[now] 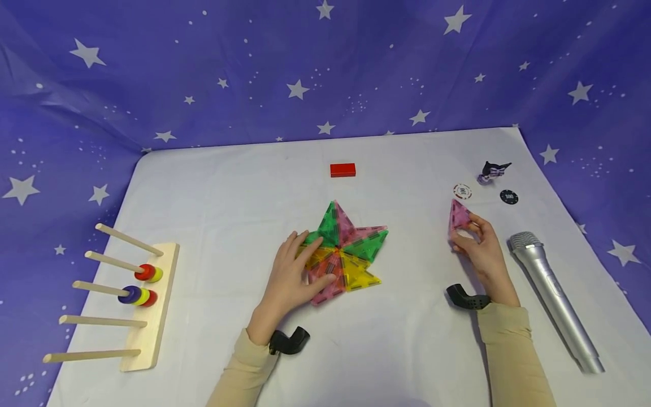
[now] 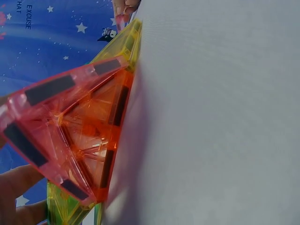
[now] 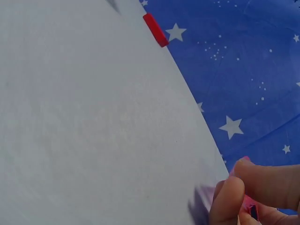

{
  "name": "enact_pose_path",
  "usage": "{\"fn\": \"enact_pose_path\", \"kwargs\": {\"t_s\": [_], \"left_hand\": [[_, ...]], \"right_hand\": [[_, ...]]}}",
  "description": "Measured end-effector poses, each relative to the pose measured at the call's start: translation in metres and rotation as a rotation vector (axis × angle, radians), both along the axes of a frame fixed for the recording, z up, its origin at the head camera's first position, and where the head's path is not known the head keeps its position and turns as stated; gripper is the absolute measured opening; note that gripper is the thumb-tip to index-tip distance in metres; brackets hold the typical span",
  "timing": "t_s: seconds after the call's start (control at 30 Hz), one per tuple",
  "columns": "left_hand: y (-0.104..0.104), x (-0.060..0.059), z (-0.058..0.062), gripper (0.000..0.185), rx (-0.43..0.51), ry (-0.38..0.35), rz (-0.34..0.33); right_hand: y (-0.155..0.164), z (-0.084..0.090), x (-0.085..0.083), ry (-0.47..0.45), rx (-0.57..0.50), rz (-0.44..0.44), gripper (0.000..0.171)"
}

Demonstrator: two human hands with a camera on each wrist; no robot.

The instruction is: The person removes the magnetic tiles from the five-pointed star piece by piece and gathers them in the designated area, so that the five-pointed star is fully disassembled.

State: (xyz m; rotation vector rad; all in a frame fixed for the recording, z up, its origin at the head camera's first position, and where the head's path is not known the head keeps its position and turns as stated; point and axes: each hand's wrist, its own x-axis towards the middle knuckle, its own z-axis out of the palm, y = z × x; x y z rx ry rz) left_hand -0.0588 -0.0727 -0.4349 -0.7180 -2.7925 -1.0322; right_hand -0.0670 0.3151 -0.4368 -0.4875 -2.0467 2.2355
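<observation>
Toward the middle of the table, a star-shaped build of see-through magnetic tiles (image 1: 361, 246) in green, pink, yellow and orange lies on the white cloth. My left hand (image 1: 295, 271) rests on its left side, fingers spread over the green and yellow tiles and thumb at the near pink tile (image 2: 33, 122). In the left wrist view, that pink tile slants up beside an orange tile (image 2: 93, 122). Off to the right, my right hand (image 1: 480, 251) pinches a pink triangular magnetic tile (image 1: 459, 215) between thumb and fingers; the right wrist view shows only a bit of this tile.
A wooden peg stand (image 1: 165, 305) with colored rings is at the left. A red block (image 1: 343, 170) lies behind the star. A silver microphone (image 1: 556, 302), a white chip (image 1: 462, 191), a black chip (image 1: 509, 196) and a small dark figurine (image 1: 492, 172) are at the right.
</observation>
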Motion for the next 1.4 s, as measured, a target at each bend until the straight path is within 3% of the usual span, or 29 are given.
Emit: {"fn": "enact_pose_path", "kwargs": {"t_s": [0.2, 0.4, 0.67, 0.83, 1.07, 1.17, 1.27, 1.4], "left_hand": [[-0.003, 0.002, -0.002, 0.072, 0.006, 0.002, 0.012], [-0.004, 0.002, -0.002, 0.071, 0.016, -0.016, 0.020], [-0.005, 0.003, -0.003, 0.071, 0.016, -0.021, 0.018], [-0.006, 0.002, -0.003, 0.071, 0.009, -0.018, 0.019], [-0.006, 0.002, -0.002, 0.071, 0.013, -0.016, 0.014], [-0.006, 0.002, -0.001, 0.070, 0.011, -0.014, 0.016], [-0.006, 0.001, -0.002, 0.070, 0.012, -0.012, 0.016], [-0.005, 0.000, -0.003, 0.071, 0.013, -0.027, 0.015]], "right_hand": [[0.003, 0.001, -0.003, -0.062, 0.139, 0.038, 0.063], [0.003, 0.000, -0.004, -0.134, 0.377, 0.049, 0.062], [-0.001, 0.008, 0.000, -0.130, 0.661, 0.130, 0.057], [-0.003, 0.012, 0.004, -0.094, 0.701, 0.141, 0.051], [-0.017, 0.012, 0.012, -0.018, 0.686, 0.046, 0.044], [-0.034, 0.014, 0.016, 0.025, 0.634, 0.131, 0.040], [-0.057, 0.017, 0.020, 0.060, 0.556, 0.274, 0.037], [-0.091, 0.021, 0.027, 0.128, 0.551, 0.506, 0.028]]}}
